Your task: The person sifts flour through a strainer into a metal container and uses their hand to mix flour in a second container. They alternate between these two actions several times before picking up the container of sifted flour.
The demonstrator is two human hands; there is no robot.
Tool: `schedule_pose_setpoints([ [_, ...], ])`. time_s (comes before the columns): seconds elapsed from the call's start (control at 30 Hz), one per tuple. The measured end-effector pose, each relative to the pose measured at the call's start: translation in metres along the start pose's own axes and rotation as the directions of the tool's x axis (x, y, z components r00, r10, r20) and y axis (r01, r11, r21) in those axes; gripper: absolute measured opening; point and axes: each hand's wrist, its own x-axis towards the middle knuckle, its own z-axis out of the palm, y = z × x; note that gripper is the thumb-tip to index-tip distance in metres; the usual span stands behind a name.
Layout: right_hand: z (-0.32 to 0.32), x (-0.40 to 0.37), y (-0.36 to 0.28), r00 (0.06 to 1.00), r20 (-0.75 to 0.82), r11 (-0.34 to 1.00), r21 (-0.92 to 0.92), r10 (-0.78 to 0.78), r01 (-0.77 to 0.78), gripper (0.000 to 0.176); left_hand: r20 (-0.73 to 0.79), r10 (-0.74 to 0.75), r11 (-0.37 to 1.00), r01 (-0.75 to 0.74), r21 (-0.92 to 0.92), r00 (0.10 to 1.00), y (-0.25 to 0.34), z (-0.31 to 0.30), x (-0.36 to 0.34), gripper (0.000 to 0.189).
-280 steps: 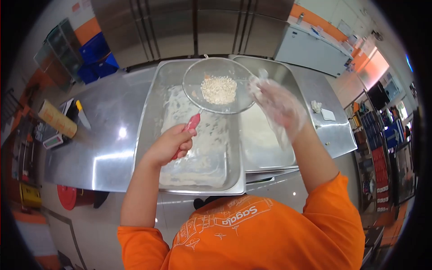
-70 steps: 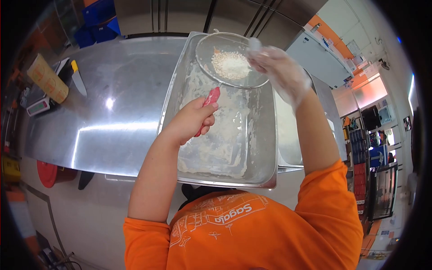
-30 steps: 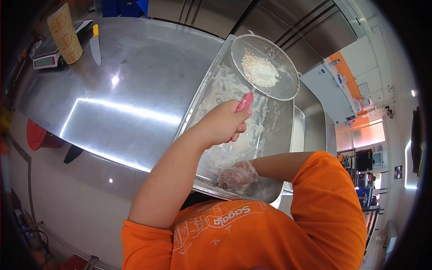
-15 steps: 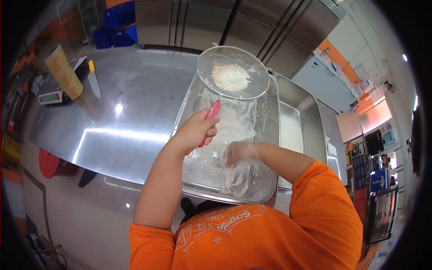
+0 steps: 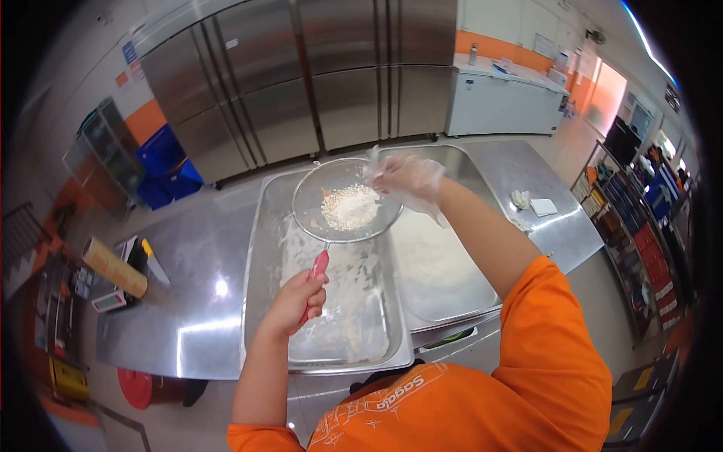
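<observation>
My left hand (image 5: 296,300) is wrapped around the red handle (image 5: 319,265) of a round mesh sieve (image 5: 309,197). A heap of pale flakes and white powder (image 5: 352,208) lies in the sieve. Below it is a steel tray (image 5: 254,286) whose bottom is streaked with white powder. My right hand (image 5: 410,177), in a clear plastic glove, is at the sieve's right rim with its fingers drawn together. What they hold, if anything, I cannot make out. Just to the right, a second steel tray (image 5: 482,169) contains a layer of white powder (image 5: 433,252).
On the steel table (image 5: 203,264), a yellow-handled knife (image 5: 154,262), a film roll (image 5: 114,267) and a scale (image 5: 109,301) lie at the left. A white square item (image 5: 542,207) sits at the right. Steel refrigerators (image 5: 331,83) and a white chest freezer (image 5: 501,102) stand behind.
My right hand has risen from the streaked tray to the sieve's right rim. The left hand still grips the sieve's handle. My view has tilted up and turned, showing more of the right-hand tray.
</observation>
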Motion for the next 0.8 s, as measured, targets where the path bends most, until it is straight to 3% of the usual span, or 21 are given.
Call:
schedule_pose_setpoints([
  [0.03,-0.01,0.004,0.012,1.0,-0.022,1.0,0.006,0.008,-0.008,0.034,0.015,-0.004,1.0,0.004,0.028,1.0,0.0,0.014,0.001,0.013],
  [0.07,-0.017,0.009,0.027,0.984,0.038,0.94,-0.291,-0.177,0.18,0.03,0.03,-0.01,0.998,0.009,0.055,1.0,0.001,0.029,0.003,0.013],
  [0.1,-0.022,0.01,0.041,0.934,0.155,0.761,-0.546,-0.321,0.351,0.029,0.055,-0.017,0.999,0.015,0.047,0.998,0.002,0.044,0.003,0.014],
  [0.13,-0.03,0.0,0.043,0.94,0.144,0.768,-0.545,-0.31,0.337,0.029,0.066,-0.026,0.998,0.022,0.056,0.997,-0.001,0.063,0.006,0.014],
  [0.2,-0.04,-0.023,0.041,0.971,0.24,0.786,-0.603,0.016,0.137,0.032,0.112,-0.013,0.997,0.004,0.077,0.994,-0.01,0.098,0.013,0.014],
  [0.23,-0.036,-0.024,0.054,0.97,0.241,0.794,-0.595,0.027,0.125,0.032,0.121,-0.012,0.999,0.006,0.047,0.993,-0.014,0.11,0.017,0.014],
  [0.3,-0.025,-0.029,0.082,0.904,0.413,0.701,-0.613,-0.11,0.366,0.032,0.114,-0.009,1.0,0.008,0.011,0.993,-0.021,0.124,0.03,0.014],
  [0.33,-0.026,-0.032,0.091,0.898,0.425,0.715,-0.594,-0.108,0.368,0.032,0.1,0.012,0.999,-0.009,-0.031,0.995,-0.024,0.132,0.035,0.014],
  [0.4,-0.037,-0.031,0.106,0.878,0.461,0.559,-0.699,-0.125,0.446,0.035,0.051,-0.021,1.0,0.021,-0.016,0.998,-0.031,0.151,0.038,0.014],
  [0.43,-0.041,-0.034,0.11,0.948,0.295,0.763,-0.582,-0.123,0.28,0.04,0.066,-0.015,0.999,0.017,-0.035,0.998,-0.034,0.163,0.036,0.014],
  [0.57,-0.043,-0.016,0.121,0.928,0.362,0.677,-0.66,-0.093,0.326,0.042,0.031,-0.006,0.998,0.008,-0.066,0.999,-0.042,0.178,0.04,0.014],
  [0.63,-0.068,-0.049,0.099,0.946,0.256,0.764,-0.564,-0.199,0.313,0.042,-0.004,0.009,0.996,-0.01,-0.094,1.0,-0.042,0.185,0.042,0.015],
  [0.73,-0.066,-0.052,0.105,0.951,0.161,0.787,-0.534,-0.264,0.309,0.043,0.023,-0.003,0.999,0.004,-0.035,1.0,-0.042,0.194,0.038,0.016],
  [0.77,-0.061,-0.047,0.111,0.949,0.168,0.787,-0.53,-0.268,0.316,0.043,-0.009,0.018,0.999,-0.018,-0.052,1.0,-0.04,0.196,0.04,0.016],
  [0.8,-0.052,-0.038,0.117,0.901,0.327,0.733,-0.532,-0.284,0.424,0.043,-0.042,0.038,0.997,-0.041,-0.068,0.998,-0.04,0.197,0.041,0.015],
])
